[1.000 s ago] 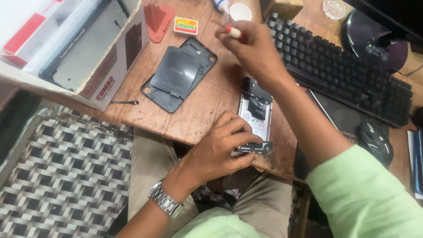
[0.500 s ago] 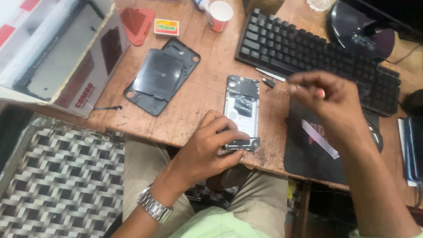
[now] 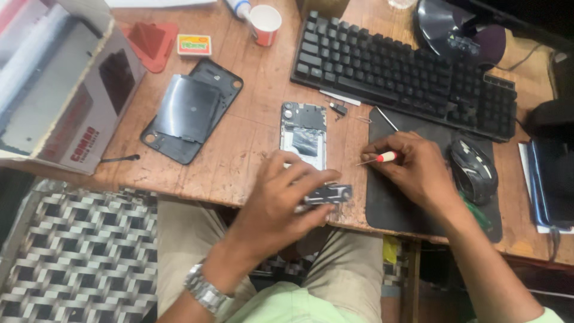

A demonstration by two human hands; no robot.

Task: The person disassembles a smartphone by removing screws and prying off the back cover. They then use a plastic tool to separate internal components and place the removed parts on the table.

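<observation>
An opened phone body (image 3: 304,135) lies on the wooden table (image 3: 251,143), its insides facing up. My left hand (image 3: 281,200) covers its lower end and pinches a small dark cover part (image 3: 330,194) at the table's front edge. My right hand (image 3: 412,167) rests on the black mouse pad (image 3: 388,209) just right of the phone and grips a small screwdriver (image 3: 378,158) with a red and white handle, tip pointing left toward the phone.
A black back cover with a dark panel on it (image 3: 191,110) lies left of the phone. A cardboard box (image 3: 66,96) stands far left. Behind are a black keyboard (image 3: 400,72), a red cup (image 3: 264,24) and small loose parts (image 3: 339,107). A mouse (image 3: 472,170) sits right.
My right hand came back from the far side of the table, over the keyboard, down to the mouse pad with the screwdriver. My left hand stayed on the phone's lower end.
</observation>
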